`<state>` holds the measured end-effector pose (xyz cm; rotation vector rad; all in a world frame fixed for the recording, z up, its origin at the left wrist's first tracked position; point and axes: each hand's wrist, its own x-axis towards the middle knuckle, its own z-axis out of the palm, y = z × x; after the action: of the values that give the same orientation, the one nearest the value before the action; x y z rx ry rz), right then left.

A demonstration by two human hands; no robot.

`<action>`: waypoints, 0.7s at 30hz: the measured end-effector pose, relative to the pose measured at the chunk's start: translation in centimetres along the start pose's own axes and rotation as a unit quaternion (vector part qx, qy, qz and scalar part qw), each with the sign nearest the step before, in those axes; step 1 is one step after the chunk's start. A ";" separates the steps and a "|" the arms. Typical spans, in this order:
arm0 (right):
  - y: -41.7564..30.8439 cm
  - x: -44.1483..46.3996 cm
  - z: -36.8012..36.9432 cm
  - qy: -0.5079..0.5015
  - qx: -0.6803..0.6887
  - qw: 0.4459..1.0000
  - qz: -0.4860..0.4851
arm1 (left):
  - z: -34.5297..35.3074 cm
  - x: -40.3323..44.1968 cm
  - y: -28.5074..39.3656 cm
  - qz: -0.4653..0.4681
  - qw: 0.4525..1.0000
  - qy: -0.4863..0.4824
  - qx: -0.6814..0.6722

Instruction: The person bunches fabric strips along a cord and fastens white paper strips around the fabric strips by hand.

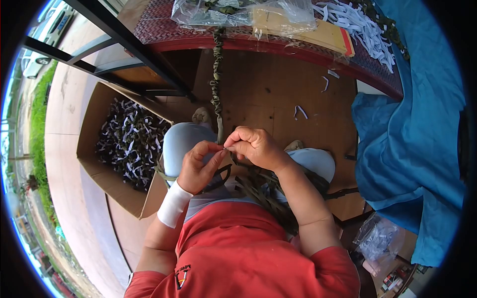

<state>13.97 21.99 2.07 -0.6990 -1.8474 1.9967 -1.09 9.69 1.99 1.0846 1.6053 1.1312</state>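
Observation:
A gathered camouflage fabric strap (pixel 216 74) runs from the table edge down to my fingertips, its flat lower end passing between my knees. My left hand (pixel 198 169), with a white band (pixel 174 204) on its wrist, is closed in a pinch at the end of this strap. My right hand (pixel 256 149) is closed too, thumb and forefinger pressed together against the left fingertips. Whatever the right fingers pinch is too small to make out. Dark green straps (pixel 253 191) lie across my lap beneath the hands.
A cardboard box (pixel 94 171) at the left holds many camouflage pieces with white strips (pixel 131 141). On the red woven table (pixel 164 25) are a plastic bag (pixel 213 15), a yellow envelope (pixel 303 35) and white strips (pixel 353 30). Blue cloth (pixel 412 144) hangs at the right.

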 end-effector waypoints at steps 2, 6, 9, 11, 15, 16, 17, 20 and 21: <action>0.1 0.0 0.0 0.003 0.002 1.000 0.001 | -0.3 0.6 1.1 0.082 0.988 0.013 0.132; 0.1 -0.5 -0.1 0.023 0.001 1.000 0.008 | -0.1 1.4 1.9 0.168 0.961 0.012 0.218; 0.3 -0.9 0.0 0.060 -0.082 0.993 -0.057 | -0.1 1.6 2.1 0.212 0.943 0.012 0.256; 0.4 -1.1 0.0 0.069 -0.161 0.977 -0.120 | 0.0 1.6 1.4 0.233 0.937 0.014 0.260; 0.9 -2.4 0.6 0.049 -0.272 0.944 -0.178 | 0.8 1.0 1.2 0.262 0.911 0.015 0.319; 0.9 -2.8 0.8 0.044 -0.291 0.939 -0.180 | 1.0 0.9 1.2 0.266 0.906 0.012 0.329; 1.1 -3.1 0.9 0.051 -0.287 0.939 -0.182 | 1.0 0.9 1.2 0.270 0.901 0.010 0.339; 1.4 -3.4 1.1 0.072 -0.258 0.947 -0.178 | 1.2 0.9 1.4 0.260 0.903 0.005 0.343; 1.4 -3.3 1.1 0.080 -0.237 0.953 -0.168 | 1.2 0.9 1.3 0.259 0.903 0.006 0.343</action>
<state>16.23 19.12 1.15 -0.5951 -2.1903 1.2589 0.08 11.03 2.81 2.0630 1.8323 0.8877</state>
